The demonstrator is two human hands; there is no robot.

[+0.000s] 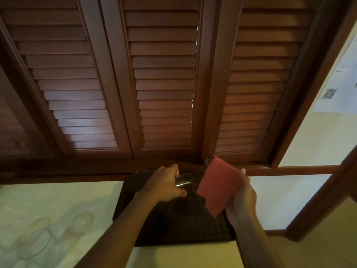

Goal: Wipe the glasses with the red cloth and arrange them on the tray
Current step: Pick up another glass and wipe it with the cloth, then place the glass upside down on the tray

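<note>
Dark rectangular tray with a gridded surface (173, 225): lying on a pale tabletop (58, 200), set against brown louvred wooden shutters (164, 84).

Left hand (164, 184): fingers closed round a clear drinking glass (183, 179), held tilted over the tray's far end; blur hides its exact outline.

Right hand (242, 198): fingers pinched on the lower edge of a red square cloth (218, 186), raised just beside the held glass.

Further clear glasses (58, 231): seemingly three, on the tabletop left of the tray, well apart from both hands.
</note>
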